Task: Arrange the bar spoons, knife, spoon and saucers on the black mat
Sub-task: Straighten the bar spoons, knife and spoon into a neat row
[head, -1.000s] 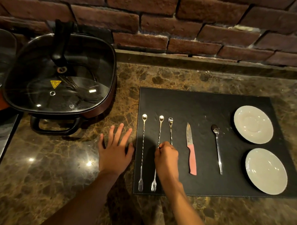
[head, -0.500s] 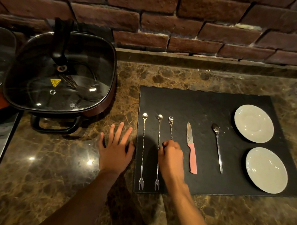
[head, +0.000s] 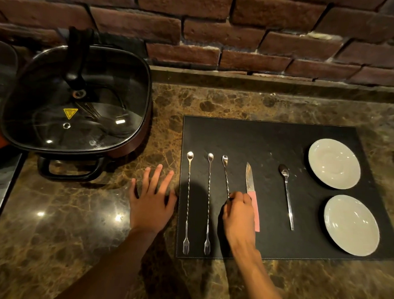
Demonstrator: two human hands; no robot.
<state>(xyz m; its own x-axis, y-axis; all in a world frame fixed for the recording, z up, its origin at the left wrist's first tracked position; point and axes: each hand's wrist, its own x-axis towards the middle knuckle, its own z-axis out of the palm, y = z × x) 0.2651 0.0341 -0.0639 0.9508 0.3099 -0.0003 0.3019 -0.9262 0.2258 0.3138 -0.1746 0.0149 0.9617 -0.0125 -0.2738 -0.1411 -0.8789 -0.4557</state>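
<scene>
A black mat [head: 271, 139] lies on the marble counter. On its left side, two bar spoons [head: 187, 201] [head: 209, 202] lie straight and parallel, fork ends toward me. A third bar spoon [head: 225, 173] lies slightly tilted; my right hand [head: 239, 215] is shut on its twisted shaft and hides its lower half. Just right of that hand is a pink-handled knife [head: 250, 181], then a short spoon [head: 286, 196]. Two white saucers [head: 334, 164] [head: 351, 225] sit at the mat's right. My left hand [head: 152, 202] rests flat, fingers spread, on the counter left of the mat.
A square electric pan with a glass lid [head: 76, 101] stands at the back left, its black handle [head: 71, 168] pointing toward me. A brick wall [head: 241, 38] runs along the back. Marble counter [head: 63, 234] stretches in front of and left of the mat.
My right hand let go of the middle bar spoon, which now lies straight, and moved right to grip the third bar spoon. My left hand stayed put.
</scene>
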